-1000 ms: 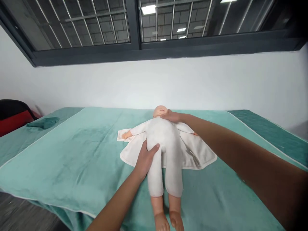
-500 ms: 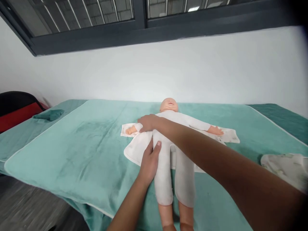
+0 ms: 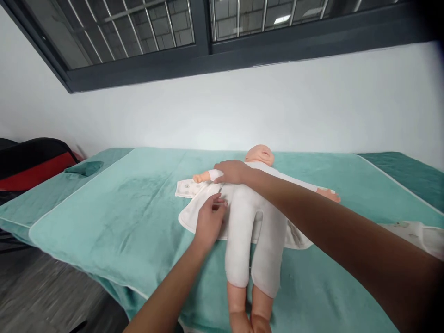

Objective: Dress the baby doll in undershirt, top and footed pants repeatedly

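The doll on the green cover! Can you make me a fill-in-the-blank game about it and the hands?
The doll lies on its ____ on the green cover.
The doll's bare feet in view number ____.
Of the left hand and the right hand, the ____ one is nearer the doll's feet.
The wall behind the cover is ____ in colour.

Missing words: back; two; left; white.
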A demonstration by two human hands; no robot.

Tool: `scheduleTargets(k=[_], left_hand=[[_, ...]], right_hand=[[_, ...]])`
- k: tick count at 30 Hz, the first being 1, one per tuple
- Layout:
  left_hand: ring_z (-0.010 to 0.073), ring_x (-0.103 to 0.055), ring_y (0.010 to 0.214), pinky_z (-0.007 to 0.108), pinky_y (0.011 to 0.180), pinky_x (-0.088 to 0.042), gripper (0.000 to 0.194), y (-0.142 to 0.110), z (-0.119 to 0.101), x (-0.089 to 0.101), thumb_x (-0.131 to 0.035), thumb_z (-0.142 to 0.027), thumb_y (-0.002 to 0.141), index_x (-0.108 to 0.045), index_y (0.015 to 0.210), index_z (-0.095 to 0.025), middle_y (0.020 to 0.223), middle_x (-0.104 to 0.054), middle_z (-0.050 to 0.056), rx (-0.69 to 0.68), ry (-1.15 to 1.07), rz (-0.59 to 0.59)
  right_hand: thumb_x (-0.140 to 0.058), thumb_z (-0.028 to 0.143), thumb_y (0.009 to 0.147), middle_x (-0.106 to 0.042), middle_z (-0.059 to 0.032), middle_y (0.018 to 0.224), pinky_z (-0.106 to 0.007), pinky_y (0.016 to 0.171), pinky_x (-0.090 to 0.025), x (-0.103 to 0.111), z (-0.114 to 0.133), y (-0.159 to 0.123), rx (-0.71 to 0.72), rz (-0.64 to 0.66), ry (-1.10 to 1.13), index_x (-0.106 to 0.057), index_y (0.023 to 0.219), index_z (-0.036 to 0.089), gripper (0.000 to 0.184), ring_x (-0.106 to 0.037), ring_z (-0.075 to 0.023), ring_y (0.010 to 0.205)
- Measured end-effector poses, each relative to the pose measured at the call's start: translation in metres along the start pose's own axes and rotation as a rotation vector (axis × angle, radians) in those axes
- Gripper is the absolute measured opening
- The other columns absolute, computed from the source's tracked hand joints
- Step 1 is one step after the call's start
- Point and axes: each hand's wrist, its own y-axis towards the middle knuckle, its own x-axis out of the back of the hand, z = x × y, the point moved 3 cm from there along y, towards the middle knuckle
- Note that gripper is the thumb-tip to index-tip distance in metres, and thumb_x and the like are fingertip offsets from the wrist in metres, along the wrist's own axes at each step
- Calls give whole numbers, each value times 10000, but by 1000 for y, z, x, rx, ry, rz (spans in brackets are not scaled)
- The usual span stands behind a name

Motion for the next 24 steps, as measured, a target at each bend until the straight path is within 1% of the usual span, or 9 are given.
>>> scheduleTargets(k=[2, 4, 6, 7, 10, 13, 17, 20, 24], left_hand=[[248, -609, 969, 411, 915, -470, 347, 19, 0, 6, -590, -351, 840, -647, 1137, -182, 1108, -656, 99, -108, 284, -90], [289, -565, 1049, 440, 960, -426, 325, 40, 3, 11, -626, -348, 803, -670, 1074, -173, 1100, -638, 118, -197, 542, -171], [291, -561, 1024, 420, 917, -428, 294, 59, 9, 18, -647, -380, 778, -681, 991, -180, 1036, -637, 113, -199, 642, -194], [276, -572, 971, 397, 878, -432, 264, 67, 14, 21, -650, -397, 772, -684, 929, -187, 976, -644, 96, -174, 609, -189], [229, -576, 807, 343, 763, -411, 255, 78, 27, 32, -622, -439, 780, -669, 760, -189, 793, -654, 49, -71, 341, -188], [211, -563, 754, 315, 688, -398, 295, 78, 36, 40, -587, -449, 779, -666, 759, -165, 767, -671, 47, -1, 151, -244], [166, -562, 744, 267, 674, -420, 250, 77, 43, 41, -564, -362, 737, -671, 849, -165, 832, -687, 20, -12, -21, -249], [135, -530, 676, 243, 634, -409, 198, 77, 44, 41, -560, -339, 709, -637, 778, -170, 747, -636, -4, -16, -117, -266], [109, -438, 614, 231, 578, -354, 158, 73, 40, 42, -571, -324, 710, -571, 656, -176, 651, -526, -28, -25, -167, -336]], right_hand=[[-486, 627, 888, -681, -62, 1096, -314, 674, -377, 2, -3, -6, -9, -61, 20, -571, 1044, 248, 418, -628, -246, 918], [-448, 669, 893, -672, -73, 1119, -317, 691, -376, 3, -3, -11, -14, -111, 52, -562, 1065, 241, 475, -622, -249, 929], [-409, 704, 895, -674, -75, 1093, -319, 703, -371, 4, -2, -13, -13, -118, 68, -560, 1061, 239, 516, -619, -246, 910], [-389, 713, 897, -678, -73, 1066, -321, 706, -367, 3, -1, -14, -7, -108, 68, -562, 1050, 239, 527, -617, -244, 897], [-323, 719, 914, -684, -75, 1006, -328, 719, -360, -1, 4, -15, 45, -80, 34, -577, 1035, 242, 554, -616, -247, 886], [-280, 720, 924, -691, -81, 976, -342, 762, -362, -5, 8, -14, 110, -64, -29, -598, 1072, 252, 585, -622, -255, 906], [-310, 732, 908, -704, -84, 929, -346, 754, -361, -9, 10, -12, 95, -13, -72, -631, 963, 237, 593, -636, -256, 896], [-331, 725, 903, -715, -81, 946, -338, 730, -360, -9, 10, -11, 69, 4, -76, -629, 886, 225, 582, -642, -252, 905], [-372, 696, 898, -722, -71, 961, -337, 751, -367, -9, 9, -10, 42, 19, -77, -635, 883, 224, 540, -644, -247, 927]])
